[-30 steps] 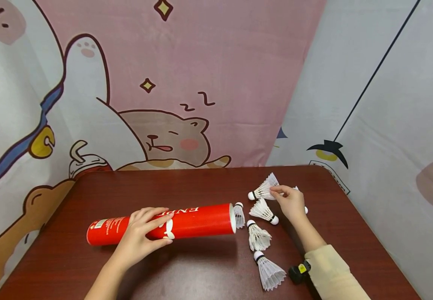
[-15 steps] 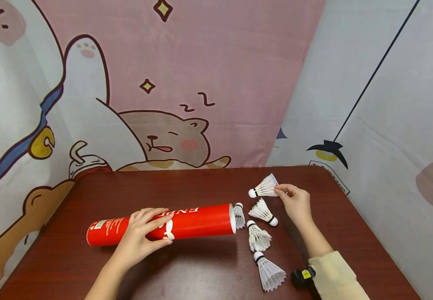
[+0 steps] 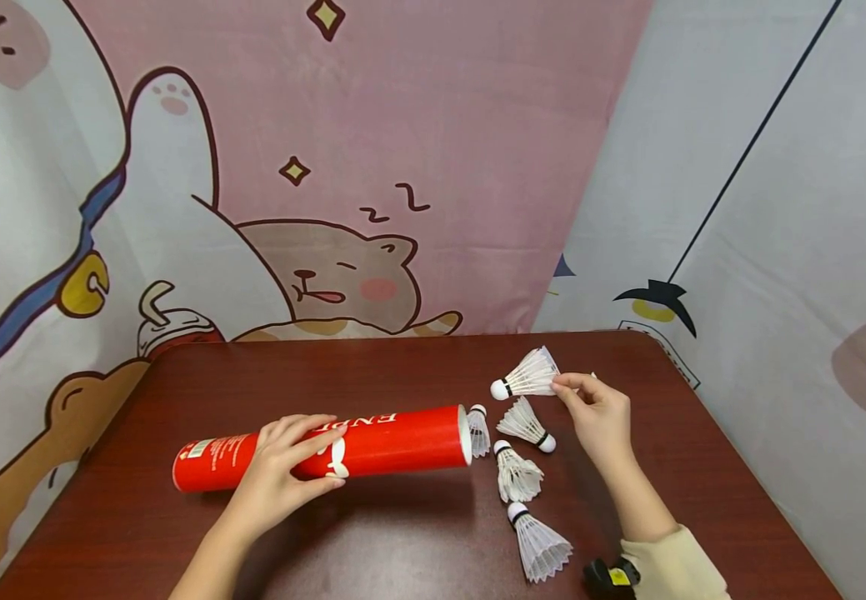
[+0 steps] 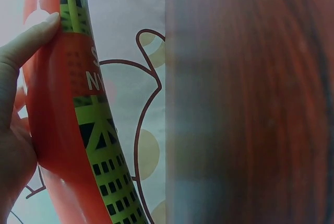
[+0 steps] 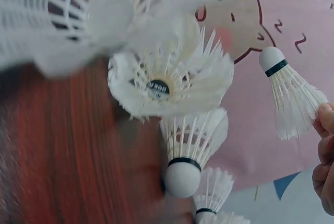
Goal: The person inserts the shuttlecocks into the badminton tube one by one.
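My left hand (image 3: 275, 475) grips a red shuttlecock tube (image 3: 410, 442) around its middle. The tube lies sideways, its right end raised off the table; a green patterned band (image 4: 99, 140) shows in the left wrist view. At the far right of the table, my right hand (image 3: 601, 421) pinches the feather rim of a white shuttlecock (image 3: 532, 375) between thumb and fingertip. Its cork points left, towards the tube's side. In the right wrist view that shuttlecock (image 5: 289, 91) appears against the pink cloth, apart from the others.
Several shuttlecocks form a loose column: one beside the tube mouth (image 3: 479, 429), others at right (image 3: 524, 421), (image 3: 518, 475) and nearest me (image 3: 540, 546). Behind the right hand, a white bit (image 3: 593, 375) is mostly hidden. A printed cloth (image 3: 478, 167) backs the brown table (image 3: 402, 542).
My right hand has shifted slightly to the right, its fingertips now at the held shuttlecock's rim. The cork end has moved a little left. The left hand and tube have stayed still.
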`<action>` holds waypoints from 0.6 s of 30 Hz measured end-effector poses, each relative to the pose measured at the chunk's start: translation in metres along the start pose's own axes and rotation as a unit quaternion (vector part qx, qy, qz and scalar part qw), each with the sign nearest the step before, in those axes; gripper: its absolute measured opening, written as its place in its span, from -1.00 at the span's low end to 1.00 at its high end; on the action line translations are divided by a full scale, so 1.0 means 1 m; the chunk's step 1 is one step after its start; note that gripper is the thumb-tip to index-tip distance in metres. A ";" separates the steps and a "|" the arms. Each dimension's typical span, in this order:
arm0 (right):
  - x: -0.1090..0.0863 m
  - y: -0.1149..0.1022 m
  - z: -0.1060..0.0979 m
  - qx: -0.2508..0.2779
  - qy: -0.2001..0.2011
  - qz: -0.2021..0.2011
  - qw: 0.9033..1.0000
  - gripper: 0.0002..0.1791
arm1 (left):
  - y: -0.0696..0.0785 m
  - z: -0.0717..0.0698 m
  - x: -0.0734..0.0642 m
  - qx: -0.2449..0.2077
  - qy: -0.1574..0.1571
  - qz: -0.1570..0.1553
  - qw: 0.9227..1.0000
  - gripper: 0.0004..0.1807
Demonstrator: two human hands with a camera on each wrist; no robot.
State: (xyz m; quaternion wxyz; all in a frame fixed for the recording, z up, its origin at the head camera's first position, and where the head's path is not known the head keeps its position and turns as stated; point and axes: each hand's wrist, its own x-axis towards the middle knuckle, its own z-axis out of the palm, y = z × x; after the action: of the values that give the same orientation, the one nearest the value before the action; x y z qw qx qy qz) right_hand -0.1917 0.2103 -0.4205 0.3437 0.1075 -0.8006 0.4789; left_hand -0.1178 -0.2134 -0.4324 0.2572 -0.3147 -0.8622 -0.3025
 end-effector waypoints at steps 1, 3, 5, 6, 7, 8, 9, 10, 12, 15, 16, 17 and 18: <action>-0.001 -0.003 0.000 0.005 0.001 0.002 1.000 -0.90 | 0.000 0.000 0.000 0.000 0.001 0.000 1.000 -0.27; -0.004 -0.012 -0.001 0.013 0.003 0.004 1.000 -0.88 | 0.000 0.000 0.000 0.000 0.002 0.000 1.000 -0.27; -0.007 -0.025 -0.003 0.020 0.001 -0.001 1.000 -0.87 | 0.000 0.000 0.000 0.002 0.003 0.003 1.000 -0.28; -0.008 -0.032 -0.004 0.024 0.000 -0.006 1.000 -0.87 | 0.000 0.000 0.000 0.002 0.003 0.002 1.000 -0.28; -0.009 -0.039 -0.004 0.029 -0.003 -0.009 1.000 -0.86 | 0.000 0.000 0.000 0.002 0.004 0.004 1.000 -0.28; -0.010 -0.046 -0.005 0.032 -0.007 -0.015 0.999 -0.86 | 0.000 0.000 0.000 0.002 0.003 0.002 1.000 -0.28; -0.011 -0.053 -0.006 0.037 -0.011 -0.021 0.999 -0.86 | 0.000 0.000 0.000 0.002 0.002 0.001 1.000 -0.28; -0.012 -0.059 -0.007 0.043 -0.016 -0.027 0.999 -0.86 | 0.000 0.000 0.001 0.002 0.001 -0.001 1.000 -0.28; -0.015 -0.066 -0.008 0.056 -0.020 -0.035 0.998 -0.85 | 0.001 -0.001 0.001 0.001 -0.002 -0.005 1.000 -0.29; -0.019 -0.072 -0.008 0.078 -0.027 -0.048 0.995 -0.82 | 0.001 -0.001 0.001 0.001 -0.004 -0.007 1.000 -0.29; -0.020 -0.074 -0.008 0.085 -0.028 -0.053 0.995 -0.81 | 0.001 -0.001 0.001 0.001 -0.004 -0.007 1.000 -0.29; -0.022 -0.075 -0.007 0.092 -0.031 -0.058 0.994 -0.79 | 0.001 -0.001 0.001 0.002 -0.003 -0.005 1.000 -0.29; -0.024 -0.075 -0.007 0.099 -0.035 -0.061 0.993 -0.79 | 0.001 0.000 0.001 0.002 -0.002 -0.005 1.000 -0.28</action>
State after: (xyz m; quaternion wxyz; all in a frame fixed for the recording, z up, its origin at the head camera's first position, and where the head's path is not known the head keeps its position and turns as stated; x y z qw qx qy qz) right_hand -0.1335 0.1731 -0.3817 0.3312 0.2063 -0.7529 0.5301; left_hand -0.1179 -0.2130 -0.4315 0.2546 -0.3109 -0.8646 -0.3016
